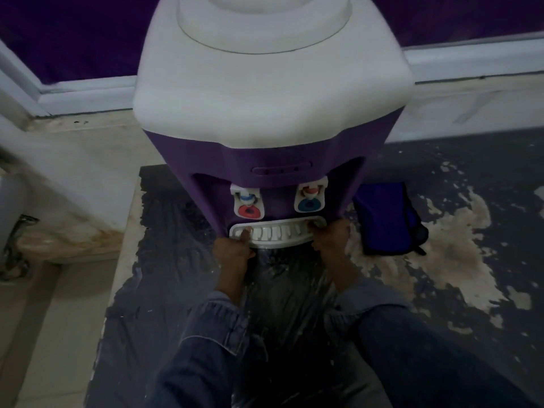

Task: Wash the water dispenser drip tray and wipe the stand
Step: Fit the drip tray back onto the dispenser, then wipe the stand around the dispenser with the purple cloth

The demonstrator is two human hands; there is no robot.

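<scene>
Drip tray point(275, 234) is sitting just under the dispenser point(273, 92) taps, looking light, stiff, possibly wet; left hand point(234, 250) and right hand point(331, 235) are gripping its two ends.

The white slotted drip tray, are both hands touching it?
Touching. The head view shows the left hand with its thumb on the white slotted drip tray at one end, and the right hand gripping the other end.

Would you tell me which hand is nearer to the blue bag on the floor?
Right. The right hand grips the drip tray's end beside the blue bag; the left hand holds the far end.
</scene>
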